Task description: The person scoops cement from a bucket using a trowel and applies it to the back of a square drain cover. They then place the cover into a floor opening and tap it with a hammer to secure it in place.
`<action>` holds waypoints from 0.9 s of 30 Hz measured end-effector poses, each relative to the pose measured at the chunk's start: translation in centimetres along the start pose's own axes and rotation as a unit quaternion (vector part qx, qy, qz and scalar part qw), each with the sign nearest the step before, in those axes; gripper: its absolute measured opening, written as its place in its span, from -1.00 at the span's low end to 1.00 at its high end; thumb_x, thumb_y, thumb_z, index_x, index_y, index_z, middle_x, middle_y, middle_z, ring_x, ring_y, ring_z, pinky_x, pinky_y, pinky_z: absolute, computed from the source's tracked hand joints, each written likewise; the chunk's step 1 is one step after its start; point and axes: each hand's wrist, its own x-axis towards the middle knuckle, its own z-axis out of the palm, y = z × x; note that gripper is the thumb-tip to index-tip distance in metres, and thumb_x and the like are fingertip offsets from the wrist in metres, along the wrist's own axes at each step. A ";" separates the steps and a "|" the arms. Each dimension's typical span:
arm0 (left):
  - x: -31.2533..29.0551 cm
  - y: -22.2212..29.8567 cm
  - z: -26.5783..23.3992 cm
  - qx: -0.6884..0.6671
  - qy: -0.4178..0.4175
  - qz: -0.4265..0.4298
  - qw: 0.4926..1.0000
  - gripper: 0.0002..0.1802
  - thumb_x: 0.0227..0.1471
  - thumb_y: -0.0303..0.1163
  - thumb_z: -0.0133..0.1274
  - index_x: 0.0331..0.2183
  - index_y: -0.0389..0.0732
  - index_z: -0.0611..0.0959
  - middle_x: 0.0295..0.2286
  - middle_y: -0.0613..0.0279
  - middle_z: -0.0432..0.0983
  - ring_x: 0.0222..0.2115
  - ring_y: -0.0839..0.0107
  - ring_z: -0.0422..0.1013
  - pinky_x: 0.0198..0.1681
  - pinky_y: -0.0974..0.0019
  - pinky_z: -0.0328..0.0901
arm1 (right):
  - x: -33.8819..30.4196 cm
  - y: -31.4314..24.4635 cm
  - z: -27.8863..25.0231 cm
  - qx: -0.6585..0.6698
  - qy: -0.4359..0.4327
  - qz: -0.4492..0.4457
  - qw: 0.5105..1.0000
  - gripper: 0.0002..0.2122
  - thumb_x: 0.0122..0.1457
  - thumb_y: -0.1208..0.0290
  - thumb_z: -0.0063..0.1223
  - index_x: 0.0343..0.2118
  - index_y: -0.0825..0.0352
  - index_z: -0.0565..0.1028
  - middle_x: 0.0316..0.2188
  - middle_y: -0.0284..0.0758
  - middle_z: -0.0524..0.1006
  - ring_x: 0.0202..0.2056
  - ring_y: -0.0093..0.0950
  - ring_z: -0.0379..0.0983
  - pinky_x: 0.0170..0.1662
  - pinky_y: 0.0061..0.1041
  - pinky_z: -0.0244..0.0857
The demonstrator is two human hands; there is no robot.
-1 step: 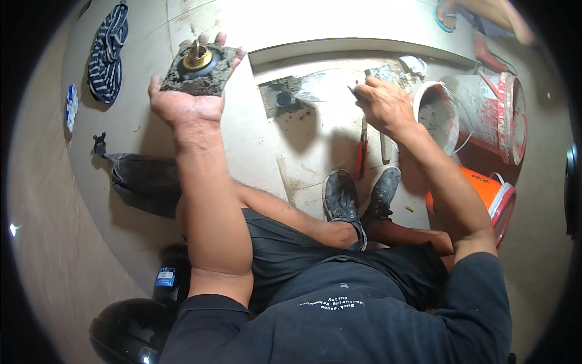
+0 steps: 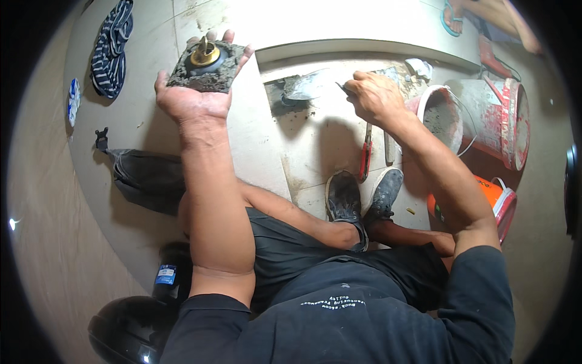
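My left hand [image 2: 197, 104] is held palm up with fingers curled around the edges of a square floor drain [image 2: 206, 56]. Thick grey mortar coats the drain's upturned side, and a brass fitting rises from its middle. My right hand [image 2: 377, 97] is closed on a trowel [image 2: 308, 86]; its handle is mostly hidden in the fist. The shiny blade is over a recess in the floor [image 2: 284, 108] smeared with wet mortar, and covers part of the dark hole there.
Right of my hand, a mortar bucket [image 2: 441, 118] lies tipped beside another bucket [image 2: 485, 115] and an orange one [image 2: 479, 200]. A red utility knife [image 2: 365, 159] lies by my shoes [image 2: 344, 197]. A raised step [image 2: 370, 47] runs behind; another person's foot [image 2: 451, 19] is beyond.
My right hand and the trowel have moved left, so the blade covers more of the dark hole. My left hand still holds the drain, slightly farther right in view.
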 end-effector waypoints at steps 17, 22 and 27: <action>0.5 -0.6 -0.9 -0.016 -0.024 -0.021 0.999 -0.12 0.32 0.16 -0.69 0.45 -0.19 -0.09 0.43 -0.11 -0.10 0.38 -0.37 -0.01 0.31 -0.75 -0.19 | 13.6 -5.7 -3.5 -0.042 -0.167 0.007 0.985 -0.79 0.13 0.56 -0.07 -0.44 0.42 0.65 -0.52 -0.17 0.65 -0.44 -0.39 0.65 -0.28 -0.30 0.57; 0.5 -0.9 -0.8 -0.004 -0.024 -0.020 1.000 -0.12 0.32 0.16 -0.69 0.44 -0.21 -0.06 0.41 -0.16 -0.08 0.37 -0.39 -0.01 0.31 -0.75 -0.18 | 15.4 -3.1 -2.8 0.053 -0.244 0.096 0.963 -0.85 0.10 0.47 0.09 -0.45 0.42 0.63 -0.60 -0.26 0.60 -0.58 -0.46 0.56 -0.50 -0.40 0.49; 0.8 -1.0 -0.9 0.001 -0.024 -0.018 1.000 -0.13 0.32 0.14 -0.66 0.42 -0.27 0.03 0.39 -0.20 -0.03 0.35 -0.41 0.01 0.31 -0.76 -0.18 | 15.0 -2.4 -3.2 0.154 -0.212 0.059 0.963 -0.85 0.09 0.46 0.10 -0.44 0.42 0.64 -0.61 -0.27 0.59 -0.60 -0.46 0.55 -0.54 -0.41 0.46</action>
